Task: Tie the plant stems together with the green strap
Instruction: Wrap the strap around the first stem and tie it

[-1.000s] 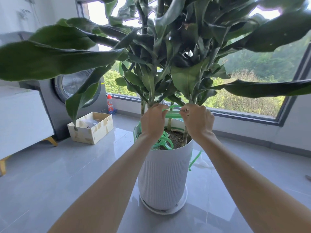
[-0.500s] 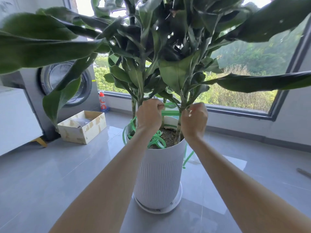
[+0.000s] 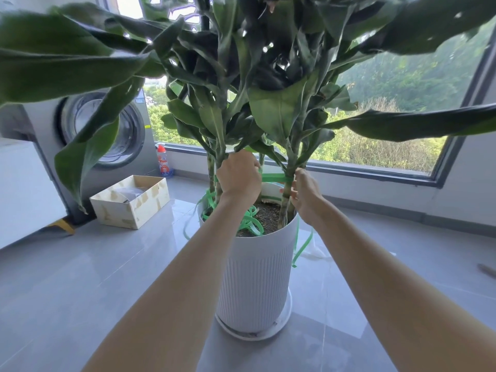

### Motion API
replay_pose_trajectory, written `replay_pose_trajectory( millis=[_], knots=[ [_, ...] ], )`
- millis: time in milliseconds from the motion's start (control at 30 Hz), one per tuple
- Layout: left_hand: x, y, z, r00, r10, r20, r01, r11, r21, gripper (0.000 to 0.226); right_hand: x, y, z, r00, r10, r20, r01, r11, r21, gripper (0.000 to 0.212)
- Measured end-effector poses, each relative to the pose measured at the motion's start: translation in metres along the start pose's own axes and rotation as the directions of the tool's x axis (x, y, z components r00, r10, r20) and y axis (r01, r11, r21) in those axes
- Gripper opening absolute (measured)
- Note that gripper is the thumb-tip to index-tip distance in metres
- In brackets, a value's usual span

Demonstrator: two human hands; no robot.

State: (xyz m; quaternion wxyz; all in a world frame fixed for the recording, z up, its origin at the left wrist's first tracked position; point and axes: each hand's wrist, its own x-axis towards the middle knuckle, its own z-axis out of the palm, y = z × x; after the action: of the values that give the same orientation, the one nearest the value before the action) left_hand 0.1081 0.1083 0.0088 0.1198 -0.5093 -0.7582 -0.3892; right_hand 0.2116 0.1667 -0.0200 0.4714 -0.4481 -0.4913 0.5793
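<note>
A tall leafy plant grows from a white ribbed pot (image 3: 255, 277) on the floor. Its stems (image 3: 286, 189) rise from the soil on the left and right. A green strap (image 3: 272, 178) runs taut between the two stem groups, and more of it lies coiled on the soil and hangs over the pot's right side. My left hand (image 3: 239, 175) grips the strap beside the left stems. At the right stem, my right hand (image 3: 304, 189) pinches the strap with its fingertips.
A washing machine (image 3: 107, 130) stands at the back left with an open cardboard box (image 3: 131, 202) in front of it. A spray bottle (image 3: 163, 162) sits under the window. Big leaves (image 3: 67, 65) spread overhead. A white cabinet (image 3: 24, 191) is at the left. Grey floor tiles surround the pot.
The view has moved closer and shifted left. My hands have drawn apart, the left toward the left stems and the right to the right stem, pulling the strap straight between them.
</note>
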Motion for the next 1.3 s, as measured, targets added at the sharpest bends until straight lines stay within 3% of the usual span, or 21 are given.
replay_pose_trajectory(
  millis=[200,467,667,867,1000,1067,1167,1300],
  knots=[
    [0.004,-0.004,0.003,0.995,-0.015,0.098,0.022,0.998,-0.065,0.026,0.005,-0.001,0.002,0.996,0.042,0.083,-0.053,0.990,0.128,0.037],
    [0.007,-0.008,0.001,0.987,0.026,0.160,-0.008,0.994,-0.113,0.023,0.007,-0.001,0.008,0.999,0.024,0.027,-0.026,0.994,0.102,0.043],
    [0.008,-0.008,0.001,0.984,0.022,0.177,0.000,0.992,-0.126,0.022,0.009,0.000,0.007,0.998,0.022,0.062,-0.030,0.990,0.135,0.044],
    [0.007,-0.007,0.000,0.988,0.027,0.150,-0.010,0.993,-0.119,0.021,0.010,-0.003,0.007,0.983,0.160,0.090,-0.180,0.930,0.320,0.021],
    [0.003,-0.007,0.000,0.992,0.035,0.122,-0.020,0.991,-0.129,0.018,0.006,-0.003,-0.004,0.967,0.244,0.077,-0.253,0.867,0.429,0.016],
    [0.002,-0.008,0.000,0.992,0.041,0.115,-0.025,0.990,-0.137,0.017,0.004,-0.002,-0.010,0.971,0.227,0.071,-0.232,0.840,0.490,0.009],
    [0.001,-0.009,-0.002,0.993,0.053,0.103,-0.038,0.988,-0.148,0.016,0.000,0.000,-0.014,0.989,0.144,0.020,-0.131,0.829,0.544,0.024],
    [-0.003,-0.010,-0.007,0.992,0.072,0.105,-0.060,0.991,-0.119,0.018,-0.006,-0.001,-0.015,0.996,0.086,-0.013,-0.063,0.815,0.576,0.020]
  ],
)
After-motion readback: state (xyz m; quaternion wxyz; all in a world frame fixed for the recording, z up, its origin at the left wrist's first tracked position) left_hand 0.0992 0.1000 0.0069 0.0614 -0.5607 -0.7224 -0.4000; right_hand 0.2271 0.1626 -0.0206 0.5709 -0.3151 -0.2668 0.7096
